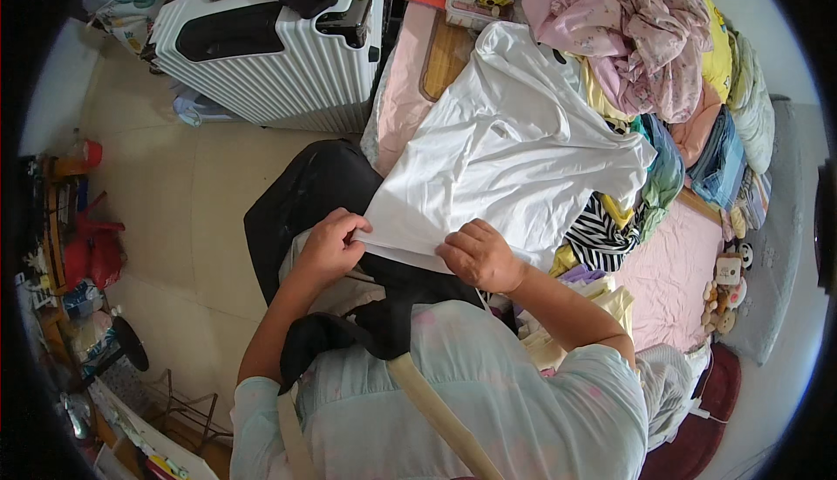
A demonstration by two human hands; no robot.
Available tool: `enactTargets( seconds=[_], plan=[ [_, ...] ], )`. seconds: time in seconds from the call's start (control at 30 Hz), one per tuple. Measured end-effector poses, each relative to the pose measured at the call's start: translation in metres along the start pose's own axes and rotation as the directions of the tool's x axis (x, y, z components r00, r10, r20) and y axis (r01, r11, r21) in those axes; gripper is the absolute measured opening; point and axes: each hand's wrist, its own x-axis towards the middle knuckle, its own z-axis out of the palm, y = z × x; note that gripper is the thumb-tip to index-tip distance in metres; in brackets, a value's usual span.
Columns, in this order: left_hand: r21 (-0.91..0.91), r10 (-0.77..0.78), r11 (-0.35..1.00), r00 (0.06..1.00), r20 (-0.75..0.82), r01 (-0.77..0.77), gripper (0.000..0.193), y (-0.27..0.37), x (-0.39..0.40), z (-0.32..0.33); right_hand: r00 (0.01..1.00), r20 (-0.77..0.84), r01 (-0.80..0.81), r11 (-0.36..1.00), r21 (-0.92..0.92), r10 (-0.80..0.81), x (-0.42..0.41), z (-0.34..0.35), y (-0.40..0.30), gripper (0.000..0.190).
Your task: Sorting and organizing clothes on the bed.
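A white T-shirt [484, 153] lies spread out before me, its hem towards me and its sleeves at the far side. My left hand [333, 244] pinches the left corner of the hem. Farther right along the same hem, my right hand [480, 256] grips the fabric with curled fingers. Soft wrinkles run across the body of the shirt. Black fabric [314, 186] shows to the left of the hem and beneath it. Past the shirt's right side, a black-and-white striped garment [603, 235] lies in a heap of clothes.
A white ribbed suitcase [288, 68] stands on the tiled floor at the far left. Crumpled pink floral bedding [628, 29] is piled at the back right, near folded blue denim [717, 156]. Small plush toys [724, 287] sit along the right edge of the pink bed sheet [673, 271].
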Motion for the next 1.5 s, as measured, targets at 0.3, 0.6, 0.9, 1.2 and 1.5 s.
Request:
enactTargets(
  seconds=[0.3,0.6,0.9,1.2,1.5],
  plan=[
    [0.062,-0.057,0.997,0.994,0.091,0.051,0.022,0.002,-0.006,-0.013,0.990,0.132,-0.076,0.978,0.193,0.051,-0.013,0.019,-0.011,0.022],
    [0.401,0.243,0.855,0.937,0.249,-0.328,0.020,0.061,0.064,-0.009,0.864,0.427,-0.473,0.719,0.510,0.266,0.004,0.006,0.003,0.016],
    [0.371,0.606,0.650,0.747,0.274,-0.663,0.024,0.011,0.095,0.100,0.765,0.531,-0.555,0.792,0.254,0.366,0.033,-0.043,0.117,0.023],
    [0.380,0.426,0.754,0.840,0.336,-0.535,0.027,0.010,0.095,0.095,0.488,-0.485,-0.871,0.438,-0.222,0.725,0.142,-0.023,0.248,0.057],
    [0.277,0.450,0.808,0.848,0.278,-0.520,0.019,0.009,0.097,0.091,0.368,-0.576,-0.900,0.123,-0.418,0.730,0.121,0.001,0.320,0.040]
  ],
)
